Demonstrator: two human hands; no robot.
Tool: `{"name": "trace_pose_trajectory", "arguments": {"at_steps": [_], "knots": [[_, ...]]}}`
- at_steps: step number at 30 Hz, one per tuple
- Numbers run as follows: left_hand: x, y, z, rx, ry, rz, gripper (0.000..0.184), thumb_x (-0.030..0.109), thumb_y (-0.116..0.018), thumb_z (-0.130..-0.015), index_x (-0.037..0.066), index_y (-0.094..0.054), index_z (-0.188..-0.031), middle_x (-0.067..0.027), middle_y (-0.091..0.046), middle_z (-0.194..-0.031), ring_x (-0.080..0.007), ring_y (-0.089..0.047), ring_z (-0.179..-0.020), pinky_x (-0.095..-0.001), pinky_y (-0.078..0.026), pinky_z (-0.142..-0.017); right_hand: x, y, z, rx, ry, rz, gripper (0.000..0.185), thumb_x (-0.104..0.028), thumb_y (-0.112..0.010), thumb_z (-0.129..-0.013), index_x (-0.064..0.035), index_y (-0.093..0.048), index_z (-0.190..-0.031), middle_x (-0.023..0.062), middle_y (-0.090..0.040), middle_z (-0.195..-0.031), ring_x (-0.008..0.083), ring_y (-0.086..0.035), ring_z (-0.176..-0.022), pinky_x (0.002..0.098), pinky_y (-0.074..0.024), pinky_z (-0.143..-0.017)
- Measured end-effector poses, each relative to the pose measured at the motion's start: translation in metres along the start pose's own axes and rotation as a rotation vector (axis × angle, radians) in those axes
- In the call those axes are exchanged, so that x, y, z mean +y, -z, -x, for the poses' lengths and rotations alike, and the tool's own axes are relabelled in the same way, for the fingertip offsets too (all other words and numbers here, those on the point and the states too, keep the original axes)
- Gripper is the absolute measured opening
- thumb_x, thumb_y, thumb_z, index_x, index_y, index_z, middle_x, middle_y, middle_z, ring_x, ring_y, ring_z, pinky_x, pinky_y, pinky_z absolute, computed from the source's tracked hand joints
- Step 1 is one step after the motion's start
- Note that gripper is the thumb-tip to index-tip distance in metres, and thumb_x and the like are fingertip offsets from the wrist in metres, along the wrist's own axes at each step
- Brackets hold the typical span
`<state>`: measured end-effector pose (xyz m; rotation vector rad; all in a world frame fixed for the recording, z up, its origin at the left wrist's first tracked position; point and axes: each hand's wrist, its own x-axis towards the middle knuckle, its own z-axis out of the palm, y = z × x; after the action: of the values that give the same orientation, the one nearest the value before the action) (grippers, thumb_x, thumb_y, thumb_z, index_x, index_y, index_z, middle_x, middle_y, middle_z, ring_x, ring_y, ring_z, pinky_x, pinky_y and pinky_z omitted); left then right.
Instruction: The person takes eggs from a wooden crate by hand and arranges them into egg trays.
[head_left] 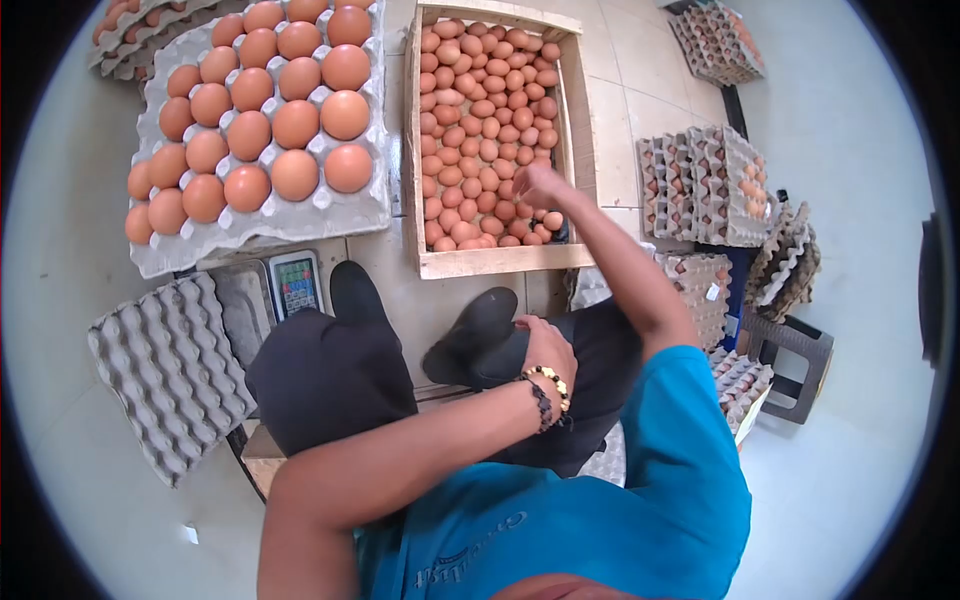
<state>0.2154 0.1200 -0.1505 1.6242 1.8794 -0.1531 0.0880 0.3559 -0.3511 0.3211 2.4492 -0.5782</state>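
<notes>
A wooden crate stands on the floor before me, its bottom covered with many loose brown eggs. My right hand reaches over its right side, low among the eggs. The fingers are curled downward, and whatever lies inside them is hidden. Across my bent leg rests my left hand, bracelets at the wrist, lying on the dark trouser leg with no object showing in it. Left of the crate, a large grey egg tray holds rows of brown eggs.
A scale with a lit display sits below the filled tray, beside an empty egg tray. On the right are filled tray stacks, loose trays and a dark plastic stool. More trays stand at the far right.
</notes>
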Motion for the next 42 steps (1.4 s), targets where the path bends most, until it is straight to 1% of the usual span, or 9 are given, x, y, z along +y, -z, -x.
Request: {"name": "trace_pose_trajectory", "arguments": {"at_steps": [7, 11, 14, 18, 22, 26, 32, 36, 42], "knots": [[-0.023, 0.017, 0.002, 0.324, 0.115, 0.104, 0.027, 0.019, -0.051, -0.094, 0.007, -0.066, -0.113, -0.0091, -0.065, -0.106, -0.0263, -0.059, -0.105, -0.0488, -0.042, -0.094, -0.025, -0.068, -0.016, 0.050, -0.168, 0.185, 0.031, -0.016, -0.080, -0.065, -0.0027, -0.072, -0.091, 0.0215, -0.070, -0.095, 0.0333, -0.069, -0.093, 0.0437, -0.0560, -0.079], [-0.027, 0.008, 0.008, 0.215, 0.184, 0.066, 0.029, 0.019, -0.051, -0.094, 0.006, -0.065, -0.115, -0.0099, -0.065, -0.108, -0.0279, -0.059, -0.107, -0.0488, -0.041, -0.096, -0.020, -0.049, -0.008, 0.040, -0.062, 0.254, 0.031, -0.016, -0.078, -0.067, -0.0040, -0.071, -0.094, 0.0211, -0.070, -0.090, 0.0329, -0.070, -0.089, 0.0410, -0.0562, -0.072], [-0.029, 0.007, 0.011, 0.057, 0.179, 0.101, 0.030, 0.018, -0.051, -0.094, 0.006, -0.064, -0.118, -0.0110, -0.064, -0.111, -0.0288, -0.058, -0.108, -0.0489, -0.040, -0.096, -0.012, -0.043, 0.001, 0.097, 0.066, 0.026, 0.026, -0.021, -0.074, -0.071, -0.0052, -0.070, -0.092, 0.0155, -0.070, -0.084, 0.0306, -0.069, -0.076, 0.0401, -0.0558, -0.068], [-0.033, 0.005, 0.012, 0.102, 0.137, 0.136, 0.030, 0.018, -0.052, -0.093, 0.005, -0.064, -0.118, -0.0111, -0.064, -0.112, -0.0287, -0.058, -0.108, -0.0486, -0.041, -0.097, 0.031, -0.042, -0.004, -0.075, -0.279, -1.079, 0.020, -0.027, -0.065, -0.081, -0.0082, -0.065, -0.088, 0.0040, -0.065, -0.076, 0.0196, -0.062, -0.065, 0.0335, -0.0551, -0.063], [-0.033, 0.001, 0.009, 0.141, 0.179, 0.064, 0.030, 0.018, -0.052, -0.093, 0.005, -0.064, -0.118, -0.0114, -0.064, -0.111, -0.0290, -0.058, -0.108, -0.0481, -0.041, -0.096, -0.009, -0.004, 0.022, -0.222, -0.383, -1.660, 0.010, -0.015, -0.062, -0.084, -0.0050, -0.063, -0.085, 0.0061, -0.062, -0.073, 0.0138, -0.058, -0.057, 0.0269, -0.0521, -0.055], [-0.029, -0.005, 0.007, 0.100, 0.143, 0.088, 0.029, 0.017, -0.052, -0.093, 0.005, -0.064, -0.117, -0.0120, -0.063, -0.110, -0.0298, -0.057, -0.108, -0.0485, -0.041, -0.095, -0.005, -0.040, -0.011, -0.313, -0.197, -0.831, 0.015, -0.016, -0.068, -0.080, -0.0016, -0.067, -0.079, 0.0070, -0.063, -0.075, 0.0121, -0.062, -0.073, 0.0283, -0.0501, -0.058], [-0.026, -0.009, 0.002, 0.120, 0.175, 0.093, 0.028, 0.017, -0.051, -0.093, 0.004, -0.064, -0.115, -0.0120, -0.063, -0.109, -0.0297, -0.057, -0.105, -0.0495, -0.040, -0.094, -0.090, -0.044, 0.005, -0.191, 0.198, -0.153, 0.040, -0.031, -0.077, -0.075, -0.0041, -0.069, -0.104, 0.0110, -0.069, -0.083, 0.0264, -0.068, -0.083, 0.0374, -0.0538, -0.072], [-0.027, -0.008, 0.003, 0.141, 0.154, 0.111, 0.028, 0.016, -0.050, -0.093, 0.004, -0.064, -0.114, -0.0128, -0.063, -0.108, -0.0302, -0.057, -0.105, -0.0504, -0.040, -0.093, -0.127, -0.026, 0.024, -0.382, 0.087, 0.009, 0.069, -0.032, -0.083, -0.066, -0.0096, -0.056, -0.126, 0.0162, -0.068, -0.103, 0.0318, -0.066, -0.098, 0.0421, -0.0533, -0.079], [-0.027, -0.007, 0.008, 0.139, 0.145, 0.103, 0.030, 0.015, -0.051, -0.092, 0.003, -0.063, -0.116, -0.0142, -0.063, -0.108, -0.0321, -0.057, -0.105, -0.0538, -0.041, -0.092, -0.123, -0.029, 0.018, -0.483, 0.077, -0.033, 0.059, -0.022, -0.080, -0.068, -0.0096, -0.058, -0.121, 0.0152, -0.068, -0.087, 0.0261, -0.068, -0.071, 0.0384, -0.0545, -0.062]]}}
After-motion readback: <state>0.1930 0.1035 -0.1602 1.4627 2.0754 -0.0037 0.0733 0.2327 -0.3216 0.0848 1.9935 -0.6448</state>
